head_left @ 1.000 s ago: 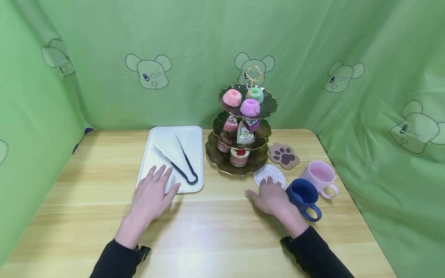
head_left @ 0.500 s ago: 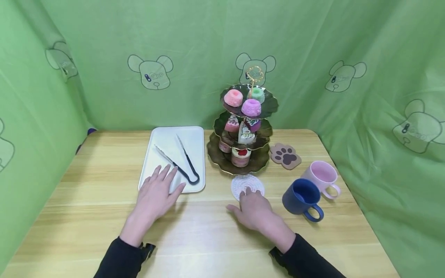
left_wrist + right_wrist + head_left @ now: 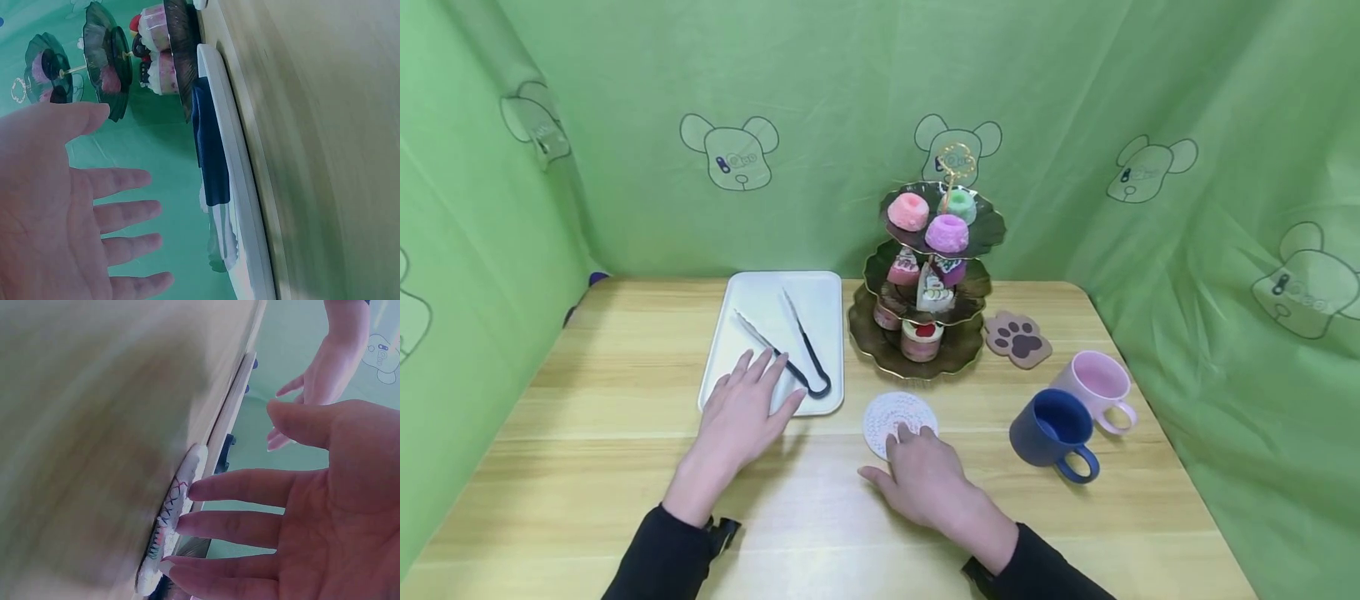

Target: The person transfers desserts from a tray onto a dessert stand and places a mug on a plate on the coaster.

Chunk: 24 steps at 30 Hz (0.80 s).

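Observation:
In the head view my right hand (image 3: 928,479) touches the near part of a round white woven coaster (image 3: 891,417) with its fingertips. The right wrist view shows those fingers (image 3: 237,528) extended, their tips on the coaster (image 3: 172,515), which lies flat on the table. My left hand (image 3: 737,417) is over the near left corner of a white tray (image 3: 782,287), fingers spread. On that tray lie black-handled tongs (image 3: 805,350) with metal arms. The left wrist view shows the left hand (image 3: 81,206) with straight fingers, apart from the tongs (image 3: 212,150).
A dark three-tier stand (image 3: 917,367) carries several small cakes at the back. To its right lies a brown paw-print coaster (image 3: 1018,337). A blue mug (image 3: 1048,429) and a pink mug (image 3: 1093,379) stand at the right, close together. Green curtain (image 3: 835,150) surrounds the table.
My right hand has slid the white coaster left and toward me, away from the mugs to a place in front of the stand. The left hand has stayed nearly still.

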Available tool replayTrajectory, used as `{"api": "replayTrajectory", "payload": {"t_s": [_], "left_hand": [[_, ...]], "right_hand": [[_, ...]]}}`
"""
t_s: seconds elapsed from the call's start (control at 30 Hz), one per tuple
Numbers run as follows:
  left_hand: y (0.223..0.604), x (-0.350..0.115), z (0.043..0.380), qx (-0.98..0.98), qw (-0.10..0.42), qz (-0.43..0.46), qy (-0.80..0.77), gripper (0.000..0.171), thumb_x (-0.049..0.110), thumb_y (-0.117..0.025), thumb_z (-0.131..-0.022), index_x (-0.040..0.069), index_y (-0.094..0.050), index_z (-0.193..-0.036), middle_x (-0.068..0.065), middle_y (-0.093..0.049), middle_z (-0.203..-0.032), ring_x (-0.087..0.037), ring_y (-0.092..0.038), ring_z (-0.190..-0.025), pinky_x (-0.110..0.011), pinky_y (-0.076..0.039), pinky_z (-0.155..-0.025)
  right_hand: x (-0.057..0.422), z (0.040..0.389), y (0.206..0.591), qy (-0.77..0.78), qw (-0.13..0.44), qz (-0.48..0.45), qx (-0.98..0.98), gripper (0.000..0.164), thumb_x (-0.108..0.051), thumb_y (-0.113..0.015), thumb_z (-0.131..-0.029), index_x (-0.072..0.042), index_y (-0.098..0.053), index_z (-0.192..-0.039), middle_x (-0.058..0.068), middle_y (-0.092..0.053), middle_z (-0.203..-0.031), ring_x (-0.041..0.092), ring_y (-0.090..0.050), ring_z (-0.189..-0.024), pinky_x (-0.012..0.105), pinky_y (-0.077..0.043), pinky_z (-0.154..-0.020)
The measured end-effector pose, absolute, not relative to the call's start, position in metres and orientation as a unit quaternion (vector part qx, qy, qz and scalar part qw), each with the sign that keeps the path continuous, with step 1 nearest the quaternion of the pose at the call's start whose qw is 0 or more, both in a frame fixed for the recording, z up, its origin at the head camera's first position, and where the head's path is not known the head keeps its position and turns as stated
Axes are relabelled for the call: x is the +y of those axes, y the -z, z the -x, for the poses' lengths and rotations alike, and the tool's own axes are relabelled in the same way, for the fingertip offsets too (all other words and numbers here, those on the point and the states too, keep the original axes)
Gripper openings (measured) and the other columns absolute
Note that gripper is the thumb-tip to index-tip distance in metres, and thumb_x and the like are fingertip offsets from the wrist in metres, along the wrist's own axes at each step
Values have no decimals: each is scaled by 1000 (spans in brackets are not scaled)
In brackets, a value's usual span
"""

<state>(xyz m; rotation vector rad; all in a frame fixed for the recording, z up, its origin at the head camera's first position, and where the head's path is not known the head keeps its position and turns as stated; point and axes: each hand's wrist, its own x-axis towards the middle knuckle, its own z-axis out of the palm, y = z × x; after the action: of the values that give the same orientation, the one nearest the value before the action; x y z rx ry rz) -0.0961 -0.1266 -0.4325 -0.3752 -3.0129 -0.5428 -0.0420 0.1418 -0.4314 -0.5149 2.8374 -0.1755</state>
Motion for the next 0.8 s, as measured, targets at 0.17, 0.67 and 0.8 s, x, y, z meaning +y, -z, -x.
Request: {"api": "replayTrajectory", "payload": {"t_s": [0.17, 0.67, 0.8], "left_hand": [[431, -125, 97, -976, 29, 124, 174, 70, 52, -54, -107, 6, -46, -159, -23, -40, -164, -52, -29, -153, -73, -32, -115], [429, -128, 81, -978, 55, 116, 165, 80, 62, -59, -101, 8, -46, -160, -21, -40, -165, -50, -28, -154, -75, -30, -115], [427, -128, 78, -978, 57, 114, 167, 81, 63, -57, -102, 9, -45, -161, -20, -37, -167, -50, -26, -155, -74, -26, -118]], "right_hand": [[149, 42, 431, 100, 126, 185, 970, 69, -60, -54, -105, -3, -65, -143, 23, -58, -149, 49, -56, -133, 59, -50, -106], [272, 29, 393, 254, -124, 115, 952, 34, -29, -70, -104, -7, -74, -129, 14, -75, -122, 32, -74, -103, 53, -60, -88], [321, 22, 386, 263, -190, 61, 944, 24, -19, -69, -104, -6, -76, -122, 15, -77, -108, 24, -73, -83, 31, -59, -70]]}}
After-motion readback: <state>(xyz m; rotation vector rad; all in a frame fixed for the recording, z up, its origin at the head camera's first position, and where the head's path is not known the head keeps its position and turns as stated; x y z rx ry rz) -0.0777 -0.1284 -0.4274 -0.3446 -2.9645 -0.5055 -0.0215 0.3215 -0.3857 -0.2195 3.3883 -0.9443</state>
